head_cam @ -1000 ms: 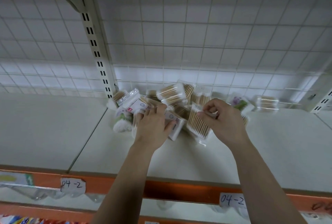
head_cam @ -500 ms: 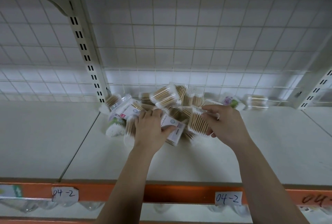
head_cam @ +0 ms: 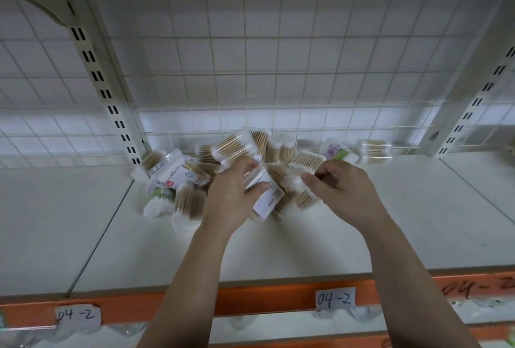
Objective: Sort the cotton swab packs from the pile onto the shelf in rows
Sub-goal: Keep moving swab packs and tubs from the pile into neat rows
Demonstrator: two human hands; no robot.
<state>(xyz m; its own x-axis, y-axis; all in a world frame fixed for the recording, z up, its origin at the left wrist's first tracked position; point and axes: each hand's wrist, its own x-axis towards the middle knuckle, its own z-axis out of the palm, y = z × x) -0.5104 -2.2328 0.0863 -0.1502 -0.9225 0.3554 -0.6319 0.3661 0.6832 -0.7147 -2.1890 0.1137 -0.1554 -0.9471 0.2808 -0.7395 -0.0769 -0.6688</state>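
Compared against half a second and a full second back.

Found the left hand (head_cam: 231,200) at the near edge of the pile (head_cam: 192,174). No longer lying flat over the labelled pack (head_cam: 267,197) but wrapped round it, with thumb across the near face and fingers curled over the far end. Noted the pack tipped up, label end pointing out of the pile toward the front. Cannot tell whether fully clear of the packs beneath.

Found the right hand (head_cam: 342,194) at the pile's near-right edge. Thumb and forefinger pinched together on the cotton end of a wooden-stick pack (head_cam: 302,198), other fingers curled in. Same pinch as before, but drawn closer to the left hand. Contact between the two packs too blurred to settle.

Judged: grasping done, pulling out begun. Two packs in hand, neither set down. No row yet laid on the shelf (head_cam: 278,250).

Rest of the pile unmoved, heaped against the wire back (head_cam: 278,69). Two strays right of the pile, a floral pack (head_cam: 334,151) and a clear pack (head_cam: 374,149), likewise unmoved.

Next, probably: lift both out, carry to the board in front of the pile, lay side by side to start a row.

Risk, judged from the glossy wrap: a slipping pinch, or neighbouring packs dragged out of the pile.
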